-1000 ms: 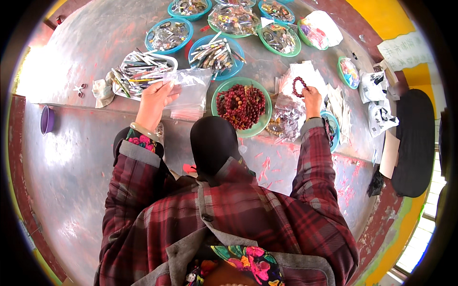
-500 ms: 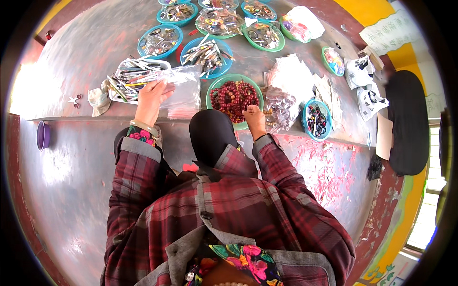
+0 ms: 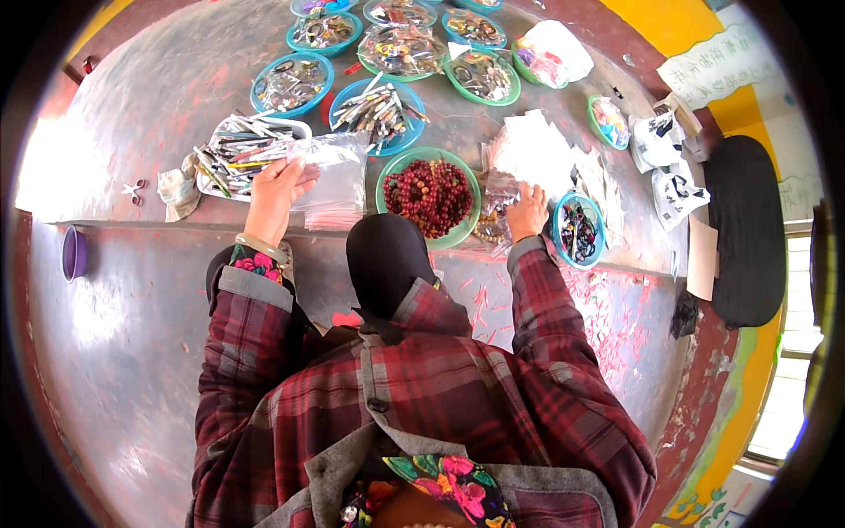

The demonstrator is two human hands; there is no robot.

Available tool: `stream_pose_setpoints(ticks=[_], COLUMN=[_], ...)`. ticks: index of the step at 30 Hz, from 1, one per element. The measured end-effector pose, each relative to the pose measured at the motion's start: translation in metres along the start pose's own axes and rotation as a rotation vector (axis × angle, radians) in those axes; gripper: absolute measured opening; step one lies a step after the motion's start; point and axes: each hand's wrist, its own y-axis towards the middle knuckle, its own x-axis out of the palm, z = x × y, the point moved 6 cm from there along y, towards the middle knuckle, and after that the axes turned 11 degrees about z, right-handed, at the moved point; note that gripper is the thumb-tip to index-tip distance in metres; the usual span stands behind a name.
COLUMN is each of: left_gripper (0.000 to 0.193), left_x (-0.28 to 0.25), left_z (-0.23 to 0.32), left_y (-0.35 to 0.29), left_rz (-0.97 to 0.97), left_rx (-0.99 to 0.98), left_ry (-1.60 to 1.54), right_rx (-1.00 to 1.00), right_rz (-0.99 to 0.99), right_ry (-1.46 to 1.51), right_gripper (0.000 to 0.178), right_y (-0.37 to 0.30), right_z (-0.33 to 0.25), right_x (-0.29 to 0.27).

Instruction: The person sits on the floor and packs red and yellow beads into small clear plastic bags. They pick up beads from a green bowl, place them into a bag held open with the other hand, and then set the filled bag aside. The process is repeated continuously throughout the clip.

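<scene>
My left hand (image 3: 276, 192) is closed on the left edge of a clear plastic bag (image 3: 339, 158), which lies above a stack of bags with pink-striped edges. Just beyond that hand, a white tray (image 3: 305, 128) holds many pens (image 3: 242, 145). A green basin (image 3: 476, 195) of dark red beads (image 3: 427, 195) stands between my hands. To its right, my right hand (image 3: 528, 211) rests with fingers stretched over filled clear bags (image 3: 493, 220); its fingertips are partly hard to make out. Close beside it is a blue basket (image 3: 601, 233) of dark small items.
Several basins of bagged trinkets stand farther back, with a blue basin (image 3: 414, 141) of pens nearer. Pale bags (image 3: 537, 145) are piled at right, near white carrier bags (image 3: 678, 194). Scissors (image 3: 135, 191), a cloth pouch (image 3: 180, 192) and a purple cup (image 3: 76, 255) are at left.
My right hand has left the bead basin and moved right onto the filled clear bags. My left hand stays at the edge of the clear plastic bag.
</scene>
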Motion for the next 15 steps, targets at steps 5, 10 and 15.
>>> stream_pose_setpoints(ticks=[5, 10, 15], left_gripper=[0.024, 0.022, 0.02], left_x=[0.003, 0.004, 0.008], left_z=[-0.004, -0.004, -0.005], left_y=[0.003, 0.003, 0.003], left_rz=[0.001, -0.001, -0.038], left_rx=[-0.011, -0.013, -0.004], left_ry=[0.022, 0.031, 0.025], right_rx=[-0.123, -0.201, -0.321], right_rz=[-0.244, -0.437, -0.439], right_ry=[-0.174, -0.194, -0.009], right_gripper=[0.049, 0.046, 0.033], right_y=[0.019, 0.032, 0.052], right_z=[0.0, 0.01, 0.034], right_x=[0.038, 0.067, 0.074])
